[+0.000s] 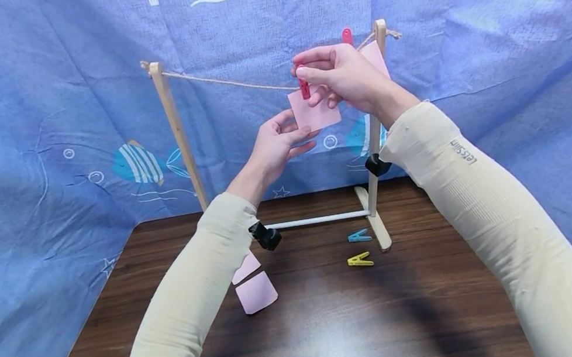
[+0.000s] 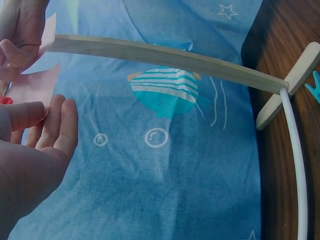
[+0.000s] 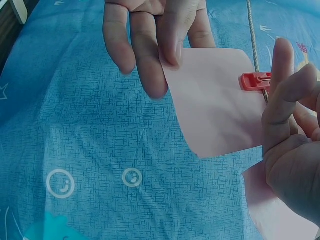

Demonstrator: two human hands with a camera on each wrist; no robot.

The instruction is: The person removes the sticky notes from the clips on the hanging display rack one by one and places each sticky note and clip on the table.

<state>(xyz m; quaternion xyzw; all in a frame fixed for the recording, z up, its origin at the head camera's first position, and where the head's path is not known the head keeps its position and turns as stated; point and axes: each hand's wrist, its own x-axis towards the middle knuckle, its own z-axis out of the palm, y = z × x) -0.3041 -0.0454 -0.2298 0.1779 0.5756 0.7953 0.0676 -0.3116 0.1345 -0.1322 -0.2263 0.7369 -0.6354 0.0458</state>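
A square pink paper (image 1: 317, 115) hangs at the twine (image 1: 232, 82). My left hand (image 1: 278, 144) pinches its lower edge between thumb and fingers. With thumb and fingers my right hand (image 1: 349, 80) grips a red clothespin (image 1: 304, 87) at the paper's top edge. In the right wrist view the jaws of that red clothespin (image 3: 255, 81) lie over the twine and the paper. Behind the right hand, a second pink paper (image 1: 374, 57) hangs near the right post, with another red clothespin (image 1: 347, 36) rising above it.
The wooden stand's left post (image 1: 178, 135) and right post (image 1: 374, 139) hold the twine. A blue clothespin (image 1: 359, 235) and a yellow clothespin (image 1: 360, 260) lie on the dark table (image 1: 324, 327). Two pink papers (image 1: 256, 293) lie left of them, one partly behind the left sleeve.
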